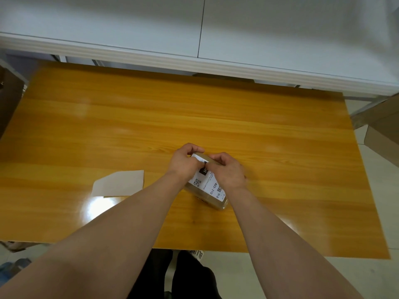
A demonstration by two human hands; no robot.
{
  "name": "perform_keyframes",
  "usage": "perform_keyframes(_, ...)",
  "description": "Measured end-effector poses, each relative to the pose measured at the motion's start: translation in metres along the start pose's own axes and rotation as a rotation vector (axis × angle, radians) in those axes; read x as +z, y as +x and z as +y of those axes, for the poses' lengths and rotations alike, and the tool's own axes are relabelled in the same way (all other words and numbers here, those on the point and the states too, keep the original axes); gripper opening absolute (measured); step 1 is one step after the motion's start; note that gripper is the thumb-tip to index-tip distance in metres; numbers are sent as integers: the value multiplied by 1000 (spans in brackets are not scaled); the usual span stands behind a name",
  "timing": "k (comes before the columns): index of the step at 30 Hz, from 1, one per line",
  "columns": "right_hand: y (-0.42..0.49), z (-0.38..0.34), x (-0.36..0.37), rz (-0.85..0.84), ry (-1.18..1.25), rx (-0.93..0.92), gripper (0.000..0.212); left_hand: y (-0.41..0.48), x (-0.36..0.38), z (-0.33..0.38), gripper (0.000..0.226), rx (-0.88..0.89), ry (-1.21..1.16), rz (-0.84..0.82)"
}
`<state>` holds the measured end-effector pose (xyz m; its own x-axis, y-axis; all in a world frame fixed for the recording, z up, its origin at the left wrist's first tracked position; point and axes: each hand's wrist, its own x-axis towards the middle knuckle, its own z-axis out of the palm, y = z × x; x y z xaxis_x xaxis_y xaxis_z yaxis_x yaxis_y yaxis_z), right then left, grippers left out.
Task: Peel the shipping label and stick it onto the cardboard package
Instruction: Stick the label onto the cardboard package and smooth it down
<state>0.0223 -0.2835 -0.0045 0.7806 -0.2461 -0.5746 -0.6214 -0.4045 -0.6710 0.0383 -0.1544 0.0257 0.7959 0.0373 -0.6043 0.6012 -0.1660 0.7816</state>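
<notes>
A small cardboard package (216, 201) lies on the wooden table (151, 126), its long side slanting away from me. A white shipping label (208, 184) with a QR code and barcode lies on its top face. My left hand (185, 162) has its fingers curled over the far left end of the package and label. My right hand (228, 171) is curled over the right side, its fingertips on the label near the middle. The hands hide the label's far end.
A pale backing sheet (118, 183) with one corner cut off lies flat on the table to the left of my arms. A white cabinet (194, 35) runs along the far edge. Brown cardboard boxes (382, 130) stand off the table's right side.
</notes>
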Motion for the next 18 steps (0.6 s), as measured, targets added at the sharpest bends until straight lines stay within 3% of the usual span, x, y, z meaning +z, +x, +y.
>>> perform_keyframes(13, 1, -6, 5, 49, 16, 16, 38, 8, 3, 2, 23, -74, -127, 84)
perform_keyframes(18, -4, -6, -4, 54, 143, -24, 34, 6, 0, 3, 13, -29, -2, 15)
